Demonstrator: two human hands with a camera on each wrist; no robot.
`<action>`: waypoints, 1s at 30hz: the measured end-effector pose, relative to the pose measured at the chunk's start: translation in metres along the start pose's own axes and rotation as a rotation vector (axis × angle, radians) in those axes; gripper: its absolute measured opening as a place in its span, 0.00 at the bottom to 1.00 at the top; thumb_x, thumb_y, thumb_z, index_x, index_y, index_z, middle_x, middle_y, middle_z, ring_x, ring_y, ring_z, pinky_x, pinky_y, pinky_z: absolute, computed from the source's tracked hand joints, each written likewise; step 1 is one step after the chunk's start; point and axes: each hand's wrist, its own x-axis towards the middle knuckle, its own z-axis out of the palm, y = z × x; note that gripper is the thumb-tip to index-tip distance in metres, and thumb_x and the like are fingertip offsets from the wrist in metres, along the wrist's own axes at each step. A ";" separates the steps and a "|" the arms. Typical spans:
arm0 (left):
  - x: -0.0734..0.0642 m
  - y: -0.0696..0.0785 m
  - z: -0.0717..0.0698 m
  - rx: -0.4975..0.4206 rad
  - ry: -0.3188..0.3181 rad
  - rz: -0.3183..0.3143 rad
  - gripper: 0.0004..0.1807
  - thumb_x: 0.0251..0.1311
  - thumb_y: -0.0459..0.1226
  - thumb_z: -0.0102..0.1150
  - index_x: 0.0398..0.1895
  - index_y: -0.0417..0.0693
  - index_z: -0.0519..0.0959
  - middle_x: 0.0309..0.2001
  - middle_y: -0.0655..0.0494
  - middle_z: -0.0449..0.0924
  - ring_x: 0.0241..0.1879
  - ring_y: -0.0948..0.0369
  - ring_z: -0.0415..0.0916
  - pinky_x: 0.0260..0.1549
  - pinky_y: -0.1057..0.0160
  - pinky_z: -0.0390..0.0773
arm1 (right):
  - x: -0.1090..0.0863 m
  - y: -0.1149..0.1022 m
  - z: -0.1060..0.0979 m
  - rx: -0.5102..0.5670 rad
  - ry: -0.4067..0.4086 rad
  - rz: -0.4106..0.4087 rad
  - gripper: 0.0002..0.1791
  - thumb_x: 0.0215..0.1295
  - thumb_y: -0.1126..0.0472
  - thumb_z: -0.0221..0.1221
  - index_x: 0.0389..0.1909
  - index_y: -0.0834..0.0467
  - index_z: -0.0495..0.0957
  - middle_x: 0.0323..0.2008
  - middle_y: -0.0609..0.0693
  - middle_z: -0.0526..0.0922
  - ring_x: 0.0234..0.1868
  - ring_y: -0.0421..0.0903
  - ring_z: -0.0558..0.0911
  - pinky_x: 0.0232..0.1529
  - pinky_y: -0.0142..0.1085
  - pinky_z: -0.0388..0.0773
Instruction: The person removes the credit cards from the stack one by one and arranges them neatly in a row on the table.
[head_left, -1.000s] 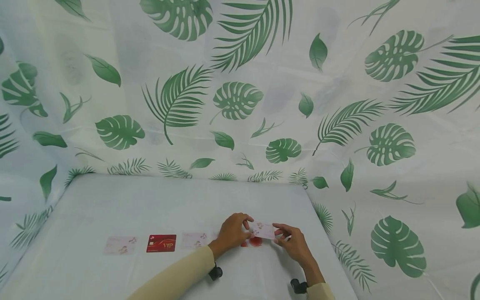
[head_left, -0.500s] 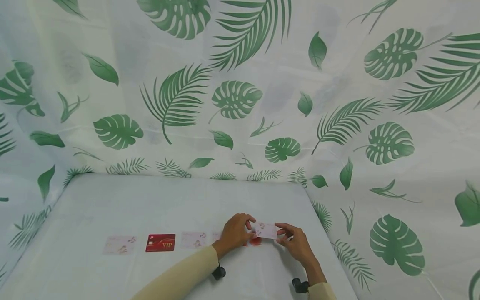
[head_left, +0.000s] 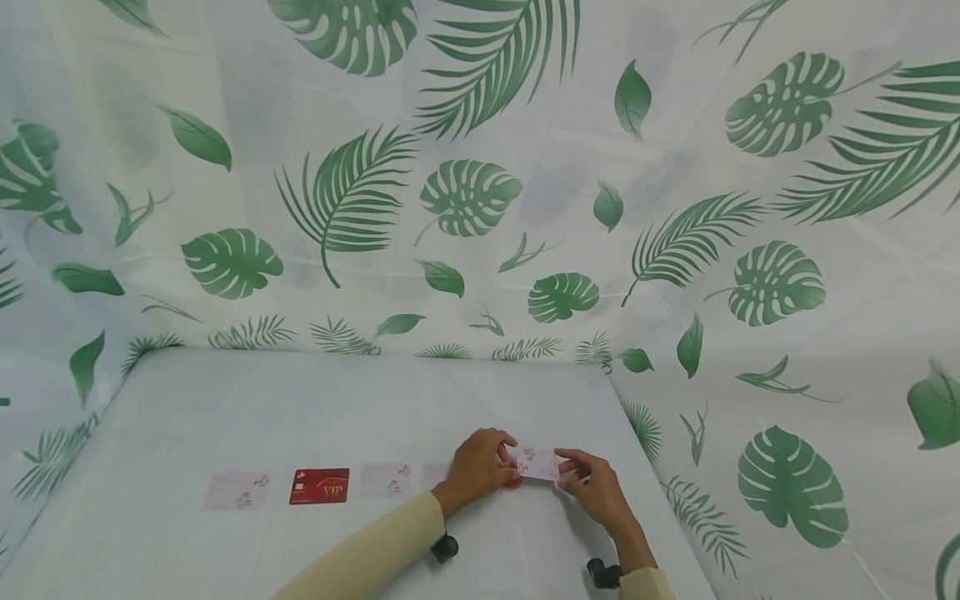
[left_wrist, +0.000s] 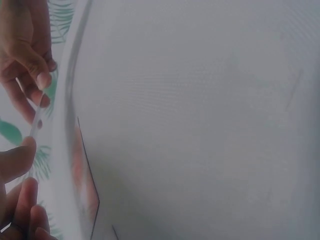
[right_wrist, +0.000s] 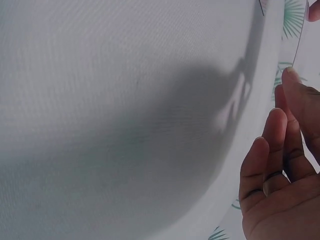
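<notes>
A pale card with small pink flower prints (head_left: 537,464) is held up between both hands in the head view. My left hand (head_left: 480,462) pinches its left end, and my right hand (head_left: 596,483) pinches the right end. Both wrist views show this card nearly edge-on, as a thin strip (left_wrist: 37,117) raised off the table. Behind and below it, a card with a red print (head_left: 513,483) lies on the table, mostly covered by the left hand and the held card. The left wrist view shows part of that red-printed card (left_wrist: 85,180) too.
Left of the hands, a row of cards lies on the white table (head_left: 322,558): a pale card (head_left: 237,492), a red VIP card (head_left: 319,486), another pale card (head_left: 386,480) and one (head_left: 435,475) partly behind the left hand. A leaf-printed curtain (head_left: 480,258) encloses the table.
Both hands have shifted slightly right with the pale card still pinched between them. More of the pale card beside the left wrist shows. The other cards lie as before.
</notes>
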 end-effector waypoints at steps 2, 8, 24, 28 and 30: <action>0.000 0.001 0.001 0.003 0.001 -0.001 0.23 0.50 0.39 0.83 0.51 0.50 0.87 0.33 0.60 0.84 0.38 0.66 0.74 0.39 0.68 0.74 | 0.000 0.001 -0.001 -0.002 0.003 0.000 0.30 0.59 0.75 0.72 0.62 0.53 0.84 0.44 0.50 0.87 0.39 0.45 0.79 0.35 0.31 0.75; 0.000 0.002 0.006 0.014 0.016 0.015 0.24 0.48 0.40 0.85 0.50 0.49 0.87 0.31 0.60 0.83 0.36 0.67 0.73 0.37 0.69 0.73 | -0.001 0.004 -0.002 -0.001 0.006 0.008 0.30 0.59 0.75 0.72 0.62 0.54 0.84 0.44 0.51 0.87 0.39 0.45 0.79 0.35 0.31 0.75; 0.005 0.009 0.014 0.019 -0.010 0.006 0.24 0.50 0.41 0.84 0.51 0.50 0.87 0.31 0.61 0.82 0.35 0.69 0.71 0.36 0.71 0.72 | -0.002 0.013 -0.007 -0.002 0.017 0.048 0.30 0.58 0.76 0.71 0.62 0.55 0.84 0.45 0.52 0.87 0.40 0.45 0.80 0.35 0.32 0.76; 0.006 0.013 0.015 0.024 -0.002 0.025 0.24 0.49 0.40 0.84 0.50 0.48 0.87 0.30 0.59 0.82 0.34 0.69 0.71 0.34 0.72 0.71 | -0.002 0.014 -0.009 -0.004 0.015 0.058 0.31 0.58 0.76 0.71 0.63 0.55 0.84 0.45 0.52 0.87 0.41 0.46 0.81 0.35 0.32 0.76; 0.006 0.015 0.015 0.028 0.001 0.035 0.24 0.49 0.39 0.84 0.50 0.47 0.87 0.30 0.59 0.82 0.34 0.68 0.71 0.34 0.72 0.71 | -0.003 0.015 -0.010 -0.007 0.015 0.062 0.31 0.59 0.76 0.71 0.63 0.55 0.83 0.46 0.52 0.87 0.41 0.46 0.81 0.35 0.32 0.77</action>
